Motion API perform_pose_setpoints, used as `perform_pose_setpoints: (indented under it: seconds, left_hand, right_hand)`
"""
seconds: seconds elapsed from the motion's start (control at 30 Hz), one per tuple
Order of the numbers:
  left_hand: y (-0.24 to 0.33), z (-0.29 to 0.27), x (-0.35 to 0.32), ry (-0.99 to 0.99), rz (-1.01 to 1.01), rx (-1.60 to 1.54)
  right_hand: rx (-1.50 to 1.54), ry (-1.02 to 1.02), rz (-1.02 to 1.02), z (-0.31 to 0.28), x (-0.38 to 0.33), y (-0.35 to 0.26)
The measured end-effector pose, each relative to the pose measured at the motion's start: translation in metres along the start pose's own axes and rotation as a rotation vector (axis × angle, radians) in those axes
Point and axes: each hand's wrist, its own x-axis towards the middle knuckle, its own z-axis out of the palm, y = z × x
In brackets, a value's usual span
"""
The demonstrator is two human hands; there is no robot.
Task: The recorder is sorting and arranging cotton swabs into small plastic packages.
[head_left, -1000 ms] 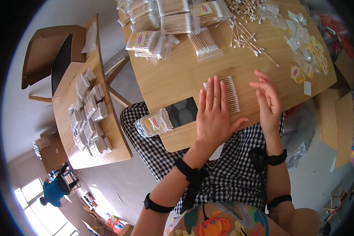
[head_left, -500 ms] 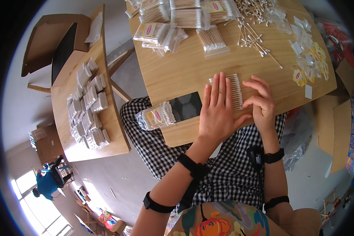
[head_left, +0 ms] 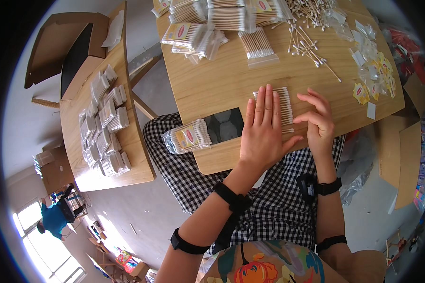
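I see my left hand (head_left: 263, 128) lying flat, fingers straight and pressed together, on top of a single neat row of white-tipped wooden cotton swabs (head_left: 284, 106) at the near middle of the round light wooden table (head_left: 222, 80). My right hand (head_left: 318, 121) sits just beside it, fingers loosely curled and slightly spread, its fingertips (head_left: 301, 117) touching the right end of that same row; it pinches nothing that I can make out. To the left of my left hand lies one dark flat rectangular tray (head_left: 224, 125), and touching its left end is one clear plastic bag of cotton swabs with a yellow and red label (head_left: 186, 137) that overhangs the table edge. At the far edge I count roughly six more filled clear bags in a stack (head_left: 208, 23), though they overlap and I cannot be exact. Loose cotton swabs (head_left: 311, 47) lie scattered at the far right, too many to count, and small empty bags with yellow labels (head_left: 370, 70) are heaped near the right rim. A second long wooden table (head_left: 75, 137) to the left carries many small clear packs (head_left: 104, 122).
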Motion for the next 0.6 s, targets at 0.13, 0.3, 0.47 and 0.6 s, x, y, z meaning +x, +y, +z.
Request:
perform_pose_setpoints:
  seconds: [0.13, 0.3, 0.47, 0.6]
  left_hand:
    - [0.0, 0.0009, 0.0005, 0.014, 0.001, -0.003]
    - [-0.0004, 0.0019, -0.0002, 0.014, -0.001, -0.022]
    - [0.0, 0.0004, 0.0005, 0.014, -0.004, -0.027]
    - [-0.0002, 0.0, -0.0001, 0.004, -0.007, -0.023]
  right_hand:
    - [-0.027, -0.005, 0.009, 0.0006, -0.0002, -0.0001]
    - [-0.038, -0.033, -0.036, 0.0, 0.0001, 0.0015]
    - [0.002, 0.015, 0.022, 0.0007, -0.0006, -0.0008]
    - [-0.035, 0.008, 0.011, 0.002, 0.0013, -0.0016]
